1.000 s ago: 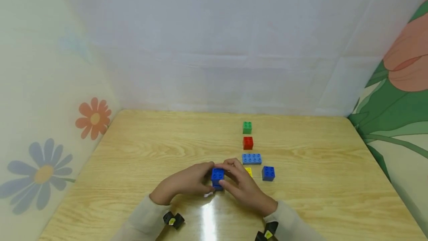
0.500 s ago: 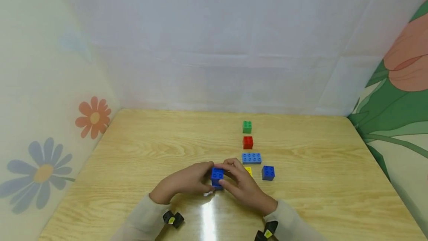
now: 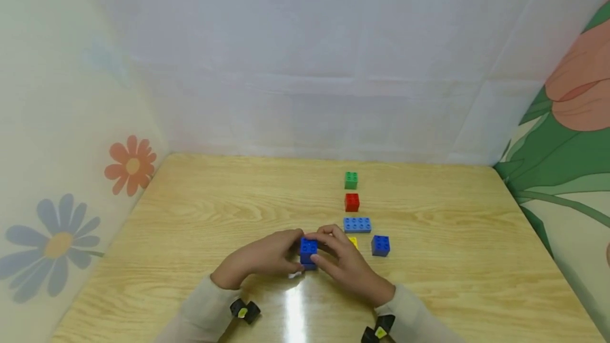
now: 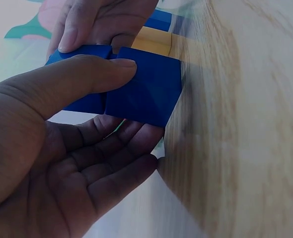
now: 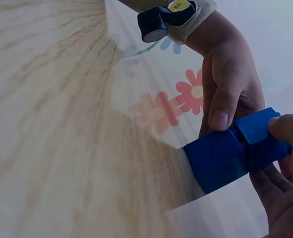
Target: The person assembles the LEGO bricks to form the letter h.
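Two blue toy bricks stand one on the other between the hands, the lower brick (image 4: 146,87) down on the table and the upper brick (image 3: 308,250) above it. A thin dark gap shows between them in both wrist views, so whether they are fully pressed together I cannot tell. My left hand (image 3: 267,254) grips the lower brick, thumb on its near side and fingers behind. With thumb and fingers, my right hand (image 3: 350,266) pinches the upper brick. Just beyond the right hand is a yellow brick (image 3: 353,241), partly hidden by it.
Right of the yellow brick sits another blue brick (image 3: 380,245). A longer light-blue brick (image 3: 357,225), a red brick (image 3: 351,202) and a green brick (image 3: 351,180) lie in a line toward the back of the wooden table (image 3: 229,195). A white sheet (image 3: 305,68) hangs behind.
Both hands keep their hold on the stacked blue bricks. The whole head view has shifted very slightly left and up.
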A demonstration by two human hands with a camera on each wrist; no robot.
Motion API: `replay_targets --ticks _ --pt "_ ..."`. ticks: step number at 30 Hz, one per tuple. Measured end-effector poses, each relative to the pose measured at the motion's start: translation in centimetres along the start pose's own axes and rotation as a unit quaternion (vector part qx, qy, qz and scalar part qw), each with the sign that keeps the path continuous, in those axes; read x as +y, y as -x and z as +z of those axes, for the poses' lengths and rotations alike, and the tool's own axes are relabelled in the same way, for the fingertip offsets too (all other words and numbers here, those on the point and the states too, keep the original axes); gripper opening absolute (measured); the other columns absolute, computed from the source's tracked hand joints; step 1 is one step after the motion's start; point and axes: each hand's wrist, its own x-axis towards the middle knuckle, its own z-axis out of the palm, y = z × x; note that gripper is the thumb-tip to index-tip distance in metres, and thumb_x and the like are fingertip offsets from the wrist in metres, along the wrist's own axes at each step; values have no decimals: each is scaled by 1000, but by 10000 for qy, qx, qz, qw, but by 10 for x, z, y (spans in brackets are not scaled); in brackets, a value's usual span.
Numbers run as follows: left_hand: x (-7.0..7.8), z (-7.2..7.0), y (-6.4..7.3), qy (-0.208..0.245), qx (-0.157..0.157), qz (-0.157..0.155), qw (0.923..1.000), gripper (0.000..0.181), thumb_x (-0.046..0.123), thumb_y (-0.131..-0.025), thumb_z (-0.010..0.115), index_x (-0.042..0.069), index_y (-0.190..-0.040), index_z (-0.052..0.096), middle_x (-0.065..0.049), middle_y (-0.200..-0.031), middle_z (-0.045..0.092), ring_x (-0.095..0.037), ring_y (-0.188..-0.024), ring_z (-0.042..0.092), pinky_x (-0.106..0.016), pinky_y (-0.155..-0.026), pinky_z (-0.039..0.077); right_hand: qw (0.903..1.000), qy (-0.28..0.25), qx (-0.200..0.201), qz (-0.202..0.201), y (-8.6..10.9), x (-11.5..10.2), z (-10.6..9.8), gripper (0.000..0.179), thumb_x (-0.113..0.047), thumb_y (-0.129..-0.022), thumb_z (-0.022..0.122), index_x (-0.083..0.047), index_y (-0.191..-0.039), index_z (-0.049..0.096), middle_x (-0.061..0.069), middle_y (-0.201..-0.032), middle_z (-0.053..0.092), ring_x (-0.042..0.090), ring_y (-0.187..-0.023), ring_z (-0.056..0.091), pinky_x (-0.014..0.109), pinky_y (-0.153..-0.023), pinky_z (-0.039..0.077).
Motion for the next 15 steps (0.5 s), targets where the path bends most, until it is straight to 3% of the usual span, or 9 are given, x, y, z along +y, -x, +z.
replay_targets --ticks 9,15 --pt "-3 1 -1 8 -27 41 10000 36 24 -84 77 12 -111 55 8 -98 58 -9 -91 57 -29 -83 50 9995 303 -10 -113 1 2 0 39 -14 -99 56 -15 -138 51 1 -131 47 20 -125 50 33 -101 45" --pt "-2 -1 -1 62 -31 44 10000 32 22 -83 77 12 -104 55 7 -94 57 -11 -83 54 -27 -75 48 9991 421 12 -35 -1 -7 0 39 -7 -98 57 -9 -137 52 5 -130 49 21 -123 50 35 -100 46"
